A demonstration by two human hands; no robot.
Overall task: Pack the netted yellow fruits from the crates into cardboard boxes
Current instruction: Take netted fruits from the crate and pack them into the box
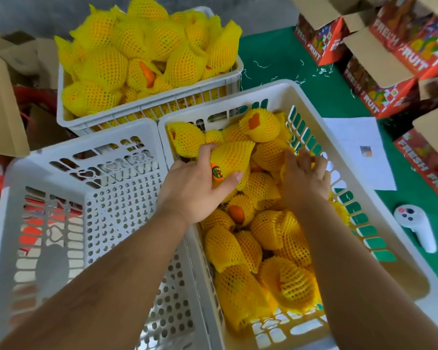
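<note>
Here the left hand (196, 186) has its grip around a netted fruit (232, 160) (stickered), right hand (305, 178) pinching another in the crate (301, 94).

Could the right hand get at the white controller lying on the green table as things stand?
Probably yes. The right hand is inside the crate among the netted fruits; only the crate's side wall stands between it and the controller.

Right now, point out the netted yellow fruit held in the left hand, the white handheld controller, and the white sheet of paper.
netted yellow fruit (232, 159), head view, on its foam net
white controller (412, 222), head view, on its body
white paper (359, 145), head view, bare middle
</note>
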